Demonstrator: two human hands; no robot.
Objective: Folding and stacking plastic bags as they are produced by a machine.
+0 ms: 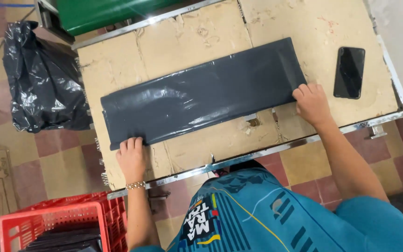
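One long dark plastic sheet (pixel 204 95) lies flat across my cardboard-topped table (pixel 197 35), my left hand (pixel 131 156) pressing open-fingered on its near left corner and my right hand (pixel 311 102) resting flat on its right end, neither closed around it. One black phone (pixel 349 72) sits just beyond the sheet's right end. One black bag (pixel 43 79) and one red crate (pixel 59 226) stand on the floor, the crate cut off by the frame, its dark contents hard to identify.
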